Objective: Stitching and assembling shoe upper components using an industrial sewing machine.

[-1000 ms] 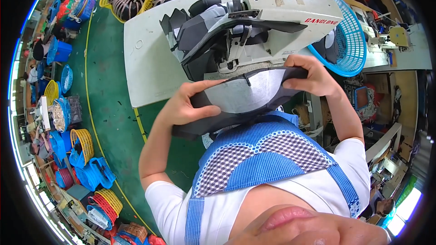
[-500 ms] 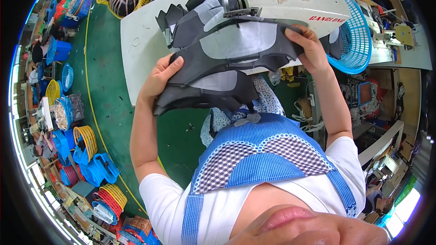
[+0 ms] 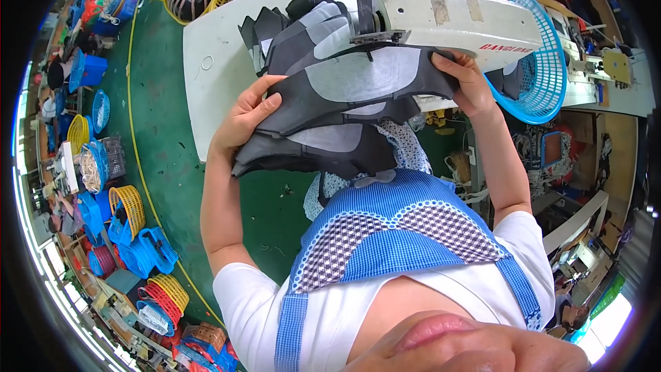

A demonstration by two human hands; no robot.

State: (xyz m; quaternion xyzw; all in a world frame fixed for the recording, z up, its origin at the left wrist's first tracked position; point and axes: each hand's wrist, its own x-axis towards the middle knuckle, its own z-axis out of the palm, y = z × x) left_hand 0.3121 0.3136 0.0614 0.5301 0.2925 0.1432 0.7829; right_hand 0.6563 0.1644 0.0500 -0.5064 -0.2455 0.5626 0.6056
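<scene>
Looking down in the head view, we keep our left hand (image 3: 248, 117) clamped on one end of a black-and-grey panel (image 3: 361, 77) and our right hand (image 3: 469, 86) clamped on the other. The panel spans before the white machine (image 3: 441, 17) on the table (image 3: 213, 89); more dark pieces (image 3: 313, 151) hang below it, nearer our apron (image 3: 392, 220).

Bright, even indoor light, blown-out window (image 3: 610, 325) at lower right, white glare along the left rim, soft shadows on the tabletop (image 3: 215, 100), strong fisheye bending, black corners
</scene>
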